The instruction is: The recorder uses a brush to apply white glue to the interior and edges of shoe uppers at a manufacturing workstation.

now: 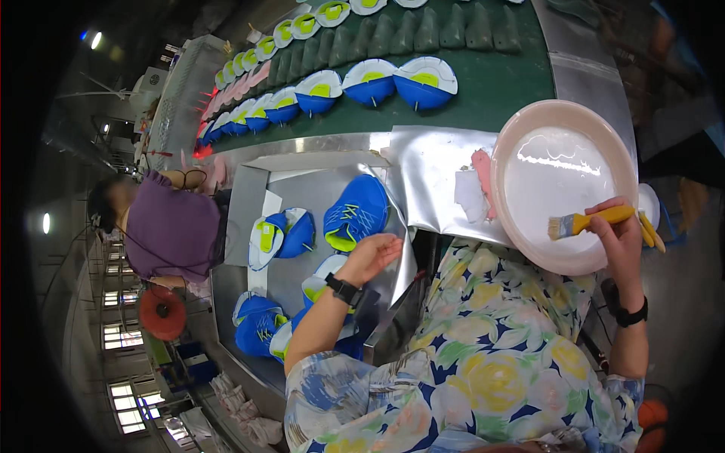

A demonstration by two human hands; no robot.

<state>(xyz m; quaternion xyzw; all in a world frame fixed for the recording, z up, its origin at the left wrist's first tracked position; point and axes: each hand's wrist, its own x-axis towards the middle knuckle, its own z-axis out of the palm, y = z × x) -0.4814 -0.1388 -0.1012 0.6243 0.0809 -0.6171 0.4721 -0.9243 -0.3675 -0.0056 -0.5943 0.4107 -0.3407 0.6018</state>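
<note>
Here's my right hand [619, 238] on the right, thumb and fingers pinching the yellow brush [593, 222], its bristles pointing left over the white liquid [536, 189] in the pale pink basin [559, 115]! Over on the left, my left hand [374, 255] is unfolded, fingers stretched out, just beside the blue shoe [362, 208] in the grey tray [302, 189]; far side now, shoe tops [425, 90] and dark shoe forms [427, 32] line the green bench [491, 83], with a worker [172, 226] in purple at far left
</note>
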